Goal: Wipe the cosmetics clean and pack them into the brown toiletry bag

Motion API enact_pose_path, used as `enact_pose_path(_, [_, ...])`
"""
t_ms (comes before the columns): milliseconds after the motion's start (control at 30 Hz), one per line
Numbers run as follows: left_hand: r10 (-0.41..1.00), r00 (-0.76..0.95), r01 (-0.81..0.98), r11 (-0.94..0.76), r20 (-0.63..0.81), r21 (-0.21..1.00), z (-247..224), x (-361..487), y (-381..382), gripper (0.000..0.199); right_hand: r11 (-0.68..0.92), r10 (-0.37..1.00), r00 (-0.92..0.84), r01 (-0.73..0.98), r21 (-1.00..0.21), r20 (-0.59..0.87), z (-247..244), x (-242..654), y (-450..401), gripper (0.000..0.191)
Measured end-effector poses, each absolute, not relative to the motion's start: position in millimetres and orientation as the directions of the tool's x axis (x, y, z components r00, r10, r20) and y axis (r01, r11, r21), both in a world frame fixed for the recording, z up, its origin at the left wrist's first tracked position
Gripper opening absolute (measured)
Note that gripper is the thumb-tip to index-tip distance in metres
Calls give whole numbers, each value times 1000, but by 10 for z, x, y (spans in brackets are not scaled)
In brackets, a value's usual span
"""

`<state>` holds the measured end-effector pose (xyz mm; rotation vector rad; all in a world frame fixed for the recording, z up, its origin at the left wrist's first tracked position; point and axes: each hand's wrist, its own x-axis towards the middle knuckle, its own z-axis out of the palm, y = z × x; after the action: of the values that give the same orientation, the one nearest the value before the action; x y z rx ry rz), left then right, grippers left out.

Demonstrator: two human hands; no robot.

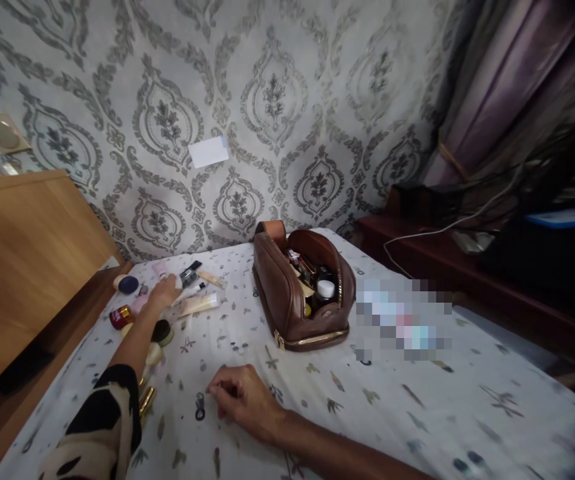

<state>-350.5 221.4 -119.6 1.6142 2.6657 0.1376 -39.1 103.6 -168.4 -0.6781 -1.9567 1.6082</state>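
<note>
Two hands work apart: your left hand (164,293) seems at a reaching or placing step beside the cream squeeze tube (198,305), its grip unclear. Your right hand (252,403) has fingers loosely closed, nothing visible inside, near the open brown leather bag (278,287). Any pickup calls for a narrow pinch.

The head view looks forward and down from behind the left hand (166,292) and the nearer right hand (247,403), facing the wall (274,100) beyond both.
</note>
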Motion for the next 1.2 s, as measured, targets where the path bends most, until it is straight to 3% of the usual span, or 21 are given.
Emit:
enact_pose_path(233, [878, -469, 865, 434, 98, 250, -1007, -3394, 2119, 22, 173, 678, -730, 46, -984, 85, -1757, -422, 1062, 16])
enact_pose_path(433, [829, -511, 785, 342, 228, 517, -884, -3073, 1846, 37, 99, 679, -728, -38, -994, 95, -1740, -425, 1095, 18])
enact_pose_path(600, [788, -532, 681, 180, 311, 710, -1164, -2395, 1359, 52, -37, 734, -664, -247, -968, 141, -1711, -417, 1203, 46])
enact_pose_path(700, [747, -583, 402, -78, 321, 912, -1355, -1923, 1055, 49, -126, 774, -621, -345, -930, 125, -1626, -412, 1243, 59])
enact_pose_path(833, [764, -577, 273, -154, 290, 950, -1467, -1561, 848, 51, -181, 773, -627, -368, -912, 100, -1587, -402, 1204, 54])
enact_pose_path(1033, [779, -546, 323, -143, 308, 935, -1557, -1485, 822, 51, -166, 824, -567, -269, -949, 16, -1748, -399, 1117, 46])
enact_pose_path(1200, [861, -422, 236, -198, 284, 951, -1602, -1470, 811, 48, -68, 877, -479, -189, -980, 31, -1782, -379, 1138, 33])
